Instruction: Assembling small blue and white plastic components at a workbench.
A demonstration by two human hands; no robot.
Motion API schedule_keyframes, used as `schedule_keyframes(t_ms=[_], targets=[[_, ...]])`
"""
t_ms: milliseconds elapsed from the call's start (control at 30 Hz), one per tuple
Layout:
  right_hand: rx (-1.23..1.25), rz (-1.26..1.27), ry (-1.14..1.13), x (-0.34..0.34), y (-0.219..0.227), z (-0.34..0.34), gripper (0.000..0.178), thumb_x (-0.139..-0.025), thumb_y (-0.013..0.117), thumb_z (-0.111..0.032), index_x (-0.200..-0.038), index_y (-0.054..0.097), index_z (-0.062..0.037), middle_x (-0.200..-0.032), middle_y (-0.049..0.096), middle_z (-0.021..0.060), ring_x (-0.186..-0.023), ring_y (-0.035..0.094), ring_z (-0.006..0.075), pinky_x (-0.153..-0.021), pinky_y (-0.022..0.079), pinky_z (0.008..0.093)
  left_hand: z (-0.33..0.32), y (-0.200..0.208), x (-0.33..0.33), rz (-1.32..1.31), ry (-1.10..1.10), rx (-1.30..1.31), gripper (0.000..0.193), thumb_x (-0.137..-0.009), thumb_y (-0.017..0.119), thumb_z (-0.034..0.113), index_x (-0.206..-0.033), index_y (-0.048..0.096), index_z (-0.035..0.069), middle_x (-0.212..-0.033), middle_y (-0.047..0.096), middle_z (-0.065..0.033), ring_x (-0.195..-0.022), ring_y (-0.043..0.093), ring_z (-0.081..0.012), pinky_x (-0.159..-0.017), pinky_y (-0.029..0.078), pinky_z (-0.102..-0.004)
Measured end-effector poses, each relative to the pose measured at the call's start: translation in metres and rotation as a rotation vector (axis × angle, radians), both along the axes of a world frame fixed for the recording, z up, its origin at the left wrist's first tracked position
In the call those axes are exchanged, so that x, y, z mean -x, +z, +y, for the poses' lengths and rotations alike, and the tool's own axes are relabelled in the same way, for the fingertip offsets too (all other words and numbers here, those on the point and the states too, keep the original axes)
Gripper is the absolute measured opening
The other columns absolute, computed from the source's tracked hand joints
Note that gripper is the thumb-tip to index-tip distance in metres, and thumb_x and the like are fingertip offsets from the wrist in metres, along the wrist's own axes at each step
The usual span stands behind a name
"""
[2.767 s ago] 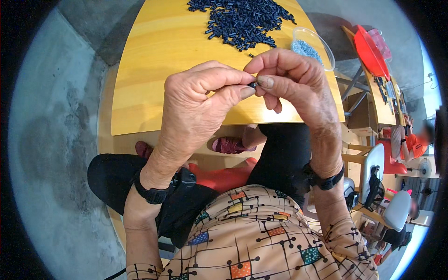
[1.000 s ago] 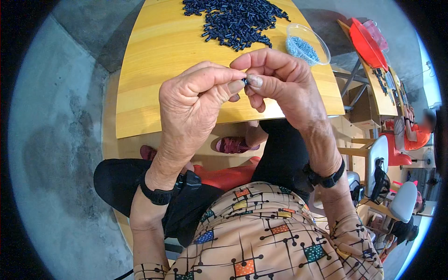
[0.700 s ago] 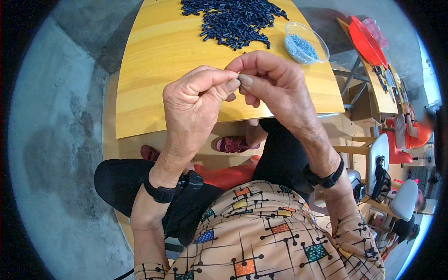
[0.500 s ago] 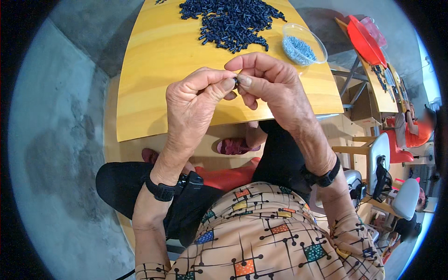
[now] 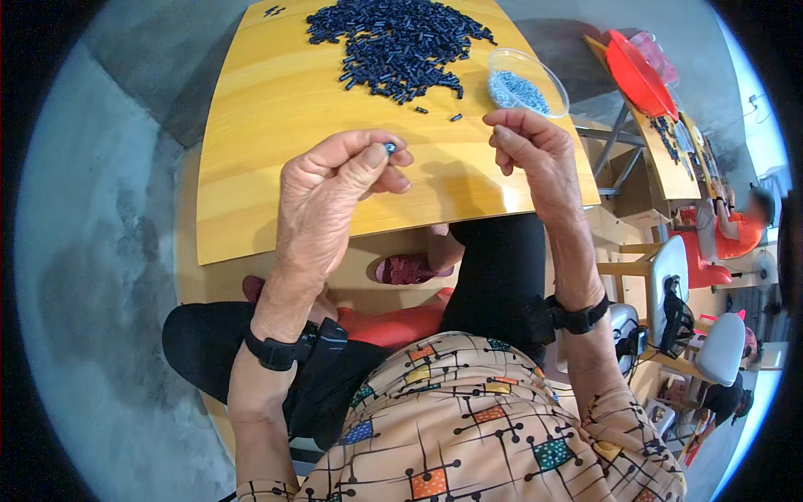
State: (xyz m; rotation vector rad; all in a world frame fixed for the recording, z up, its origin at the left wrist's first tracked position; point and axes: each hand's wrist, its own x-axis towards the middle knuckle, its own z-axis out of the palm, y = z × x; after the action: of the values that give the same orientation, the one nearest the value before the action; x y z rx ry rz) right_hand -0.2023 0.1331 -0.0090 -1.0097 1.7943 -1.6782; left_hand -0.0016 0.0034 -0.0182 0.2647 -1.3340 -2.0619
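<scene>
Above the table (image 5: 259, 167), my left hand (image 5: 322, 186) clamps one small dark piece (image 5: 391, 148) between thumb and fingers; my right hand (image 5: 542, 159) has fingertips close together, contents indeterminable. I judge one piece in progress; whether the dark heap (image 5: 401, 52) is finished or waiting, I cannot tell.

Parts pile (image 5: 401, 50) at far side of surface (image 5: 276, 159); tub (image 5: 542, 74) right of pile, pellets (image 5: 515, 90) inside; two loose parts (image 5: 456, 117) nearer; basin (image 5: 636, 75) on second surface (image 5: 682, 181), far right
</scene>
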Motion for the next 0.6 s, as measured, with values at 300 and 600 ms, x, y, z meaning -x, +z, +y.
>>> schedule_keyframes(t_ms=[300,600], targets=[[-0.159,0.798,-0.091,0.035,-0.024,-0.032,0.016,-0.073,0.067,-0.013,-0.088,0.066,-0.0054,-0.080,0.063,0.0138,-0.073,0.062,0.0288,-0.065,0.049,0.0357,-0.001,0.007,-0.004,-0.037,-0.042,-0.060,0.019,-0.089,0.054,0.013,-0.101,0.061,0.000,-0.087,0.061,-0.0076,-0.073,0.060,-0.0129,-0.073,0.052,-0.0281],[-0.218,0.959,-0.051,0.042,-0.039,-0.055,0.007,-0.071,0.063,-0.011,-0.077,0.065,-0.0067,-0.078,0.061,0.0146,-0.074,0.060,0.0329,-0.067,0.047,0.0399,-0.004,0.013,-0.011,-0.018,-0.058,-0.089,0.019,-0.090,0.053,0.014,-0.101,0.061,0.000,-0.088,0.061,-0.0070,-0.074,0.060,-0.0124,-0.073,0.052,-0.0276]])
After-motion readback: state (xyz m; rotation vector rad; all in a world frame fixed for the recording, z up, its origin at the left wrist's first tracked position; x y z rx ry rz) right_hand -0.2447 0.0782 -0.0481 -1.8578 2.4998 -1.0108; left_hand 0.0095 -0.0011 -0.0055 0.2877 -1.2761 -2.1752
